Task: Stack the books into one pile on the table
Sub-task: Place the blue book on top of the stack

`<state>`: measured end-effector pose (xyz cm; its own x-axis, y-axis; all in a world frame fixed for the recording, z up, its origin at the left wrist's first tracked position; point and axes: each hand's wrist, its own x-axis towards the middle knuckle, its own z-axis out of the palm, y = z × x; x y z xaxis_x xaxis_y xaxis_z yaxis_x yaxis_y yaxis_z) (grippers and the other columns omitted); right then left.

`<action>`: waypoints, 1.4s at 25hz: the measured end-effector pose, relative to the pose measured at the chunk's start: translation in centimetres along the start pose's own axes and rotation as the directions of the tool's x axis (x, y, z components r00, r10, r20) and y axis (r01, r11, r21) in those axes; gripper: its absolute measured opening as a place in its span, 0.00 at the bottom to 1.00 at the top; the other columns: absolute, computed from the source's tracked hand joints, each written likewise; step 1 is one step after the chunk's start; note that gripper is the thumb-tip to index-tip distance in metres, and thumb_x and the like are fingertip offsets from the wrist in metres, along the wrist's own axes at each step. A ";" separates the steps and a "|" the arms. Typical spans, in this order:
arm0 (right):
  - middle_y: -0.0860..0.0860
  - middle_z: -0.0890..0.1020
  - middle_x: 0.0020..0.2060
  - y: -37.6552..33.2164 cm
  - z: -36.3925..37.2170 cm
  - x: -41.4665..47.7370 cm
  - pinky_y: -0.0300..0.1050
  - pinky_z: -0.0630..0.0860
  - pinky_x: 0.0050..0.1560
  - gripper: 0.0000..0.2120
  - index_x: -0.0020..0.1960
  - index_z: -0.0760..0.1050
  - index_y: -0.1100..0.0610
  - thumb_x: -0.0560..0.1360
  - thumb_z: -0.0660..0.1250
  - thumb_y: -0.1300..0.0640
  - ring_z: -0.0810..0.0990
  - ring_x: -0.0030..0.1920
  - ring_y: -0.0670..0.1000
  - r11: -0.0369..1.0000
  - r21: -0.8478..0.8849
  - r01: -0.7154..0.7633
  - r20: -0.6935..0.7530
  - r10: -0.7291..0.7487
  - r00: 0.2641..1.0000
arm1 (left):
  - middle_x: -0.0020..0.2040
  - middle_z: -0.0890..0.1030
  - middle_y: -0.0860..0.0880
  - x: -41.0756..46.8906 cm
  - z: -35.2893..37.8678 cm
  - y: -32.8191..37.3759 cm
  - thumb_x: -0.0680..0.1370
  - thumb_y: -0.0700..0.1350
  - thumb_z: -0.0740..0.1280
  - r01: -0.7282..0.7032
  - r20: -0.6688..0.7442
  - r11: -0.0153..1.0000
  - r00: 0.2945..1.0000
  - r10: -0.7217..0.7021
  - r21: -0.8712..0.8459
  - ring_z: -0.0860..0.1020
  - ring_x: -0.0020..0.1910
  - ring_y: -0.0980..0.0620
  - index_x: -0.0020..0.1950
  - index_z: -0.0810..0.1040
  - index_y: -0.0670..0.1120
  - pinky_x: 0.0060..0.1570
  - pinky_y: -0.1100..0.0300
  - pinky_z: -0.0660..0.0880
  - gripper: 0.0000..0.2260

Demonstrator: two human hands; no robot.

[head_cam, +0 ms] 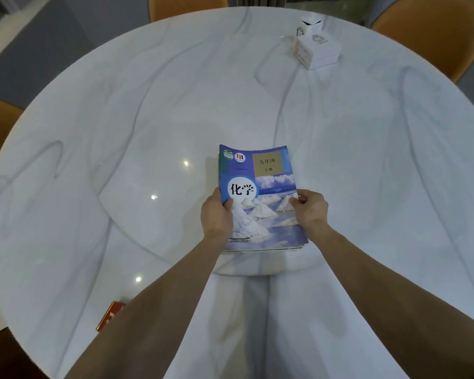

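Note:
A pile of books lies at the middle of the round white marble table (121, 132). The top book (260, 184) has a blue cover with white mounds and sky. Edges of the lower books (263, 248) show under its near side. My left hand (216, 214) grips the pile's left edge, thumb on the cover. At the right edge, my right hand (311, 207) holds the pile with curled fingers. Both forearms reach in from the bottom of the view.
A stack of white boxes (316, 49) stands at the far right of the table. A small red box (108, 315) lies near the front left edge, partly behind my left arm. Orange chairs (435, 31) surround the table.

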<state>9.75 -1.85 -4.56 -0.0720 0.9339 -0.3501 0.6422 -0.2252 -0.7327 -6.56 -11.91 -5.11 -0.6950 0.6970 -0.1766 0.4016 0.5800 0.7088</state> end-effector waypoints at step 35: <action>0.59 0.74 0.62 -5.0 1.9 -5.0 0.53 0.71 0.61 0.18 0.66 0.70 0.59 0.77 0.58 0.59 0.72 0.63 0.60 0.704 -0.622 0.342 0.138 -0.332 0.933 | 0.62 0.75 0.41 -1.2 -6.5 -2.3 0.82 0.47 0.56 -0.241 0.252 0.796 0.961 0.116 0.555 0.72 0.62 0.42 0.66 0.72 0.42 0.58 0.49 0.72 0.16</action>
<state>5.51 -5.94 -0.27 -0.3855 0.9080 -0.1642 0.9023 0.3339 -0.2726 -10.53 -16.79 -2.14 -0.4711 0.8431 -0.2594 0.8185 0.5274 0.2278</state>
